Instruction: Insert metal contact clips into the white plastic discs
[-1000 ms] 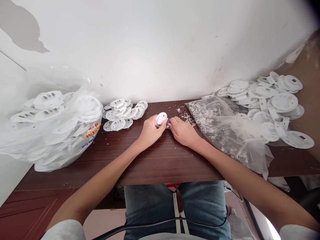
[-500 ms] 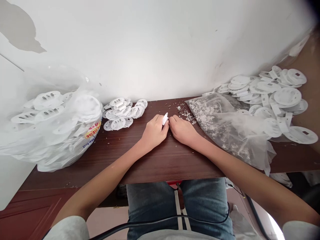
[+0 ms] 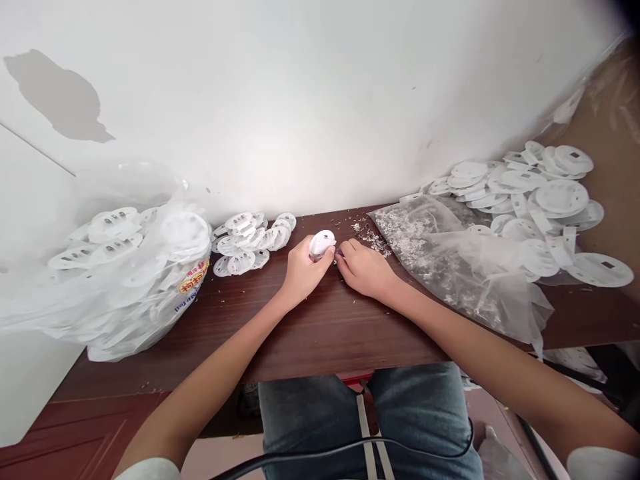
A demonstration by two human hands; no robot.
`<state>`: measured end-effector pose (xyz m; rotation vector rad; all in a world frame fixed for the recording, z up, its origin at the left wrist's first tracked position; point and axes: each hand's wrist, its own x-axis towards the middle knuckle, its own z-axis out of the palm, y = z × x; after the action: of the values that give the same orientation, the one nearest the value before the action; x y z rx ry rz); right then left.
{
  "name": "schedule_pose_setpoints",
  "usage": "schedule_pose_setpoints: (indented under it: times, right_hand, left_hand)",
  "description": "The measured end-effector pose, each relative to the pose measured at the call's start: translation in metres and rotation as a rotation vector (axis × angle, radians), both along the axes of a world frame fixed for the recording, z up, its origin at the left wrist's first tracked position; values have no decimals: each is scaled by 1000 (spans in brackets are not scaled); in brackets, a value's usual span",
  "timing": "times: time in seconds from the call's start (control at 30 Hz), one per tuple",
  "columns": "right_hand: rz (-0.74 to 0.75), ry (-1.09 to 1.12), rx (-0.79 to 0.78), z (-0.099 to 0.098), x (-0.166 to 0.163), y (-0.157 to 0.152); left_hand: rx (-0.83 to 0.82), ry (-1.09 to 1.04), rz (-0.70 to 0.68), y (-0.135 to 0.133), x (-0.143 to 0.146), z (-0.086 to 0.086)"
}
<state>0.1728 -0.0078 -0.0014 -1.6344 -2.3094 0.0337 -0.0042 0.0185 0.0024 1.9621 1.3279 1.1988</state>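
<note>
My left hand (image 3: 304,270) is closed around a white round plastic disc (image 3: 323,244), thumb across its near face. The disc is tilted up and a small dark slot shows near its top edge. My right hand (image 3: 366,268) is just to the right, fingers curled and pinched together near the table. Whatever lies between those fingertips is too small to make out. Beyond the right hand, small clear plastic pieces (image 3: 373,239) are scattered on the dark wooden table (image 3: 320,333).
On the left bulges a clear plastic bag (image 3: 135,313) full of white discs. Beside it lies a small heap of discs (image 3: 250,241). At right, a clear bag of small pieces (image 3: 425,233) lies before a large disc pile (image 3: 560,197). A white wall rises behind.
The disc in my left hand has turned from edge-on to showing its round face. My right hand has shifted slightly right and down, away from the left. The camera view has tilted a little.
</note>
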Motion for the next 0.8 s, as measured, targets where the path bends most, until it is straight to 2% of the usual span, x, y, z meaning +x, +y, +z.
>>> schedule_pose_setpoints:
  times: [0.23, 0.4, 0.47, 0.53, 0.7, 0.8]
  right_hand:
    - [15, 96, 7, -3, 2, 0]
    - [77, 502, -19, 1, 11, 10]
    - [44, 667, -42, 7, 17, 15]
    - [-12, 743, -72, 13, 25, 20]
    - [-49, 596, -217, 14, 42, 30]
    - [-65, 393, -154, 10, 47, 34]
  left_hand:
    - [-42, -74, 51, 5, -3, 1]
    - [-65, -170, 61, 14, -9, 1]
    - [-52, -188, 85, 17, -12, 1]
    - [-34, -189, 108, 19, -14, 0]
    - [-25, -188, 118, 21, -14, -2]
    - [-38, -188, 114, 22, -15, -3]
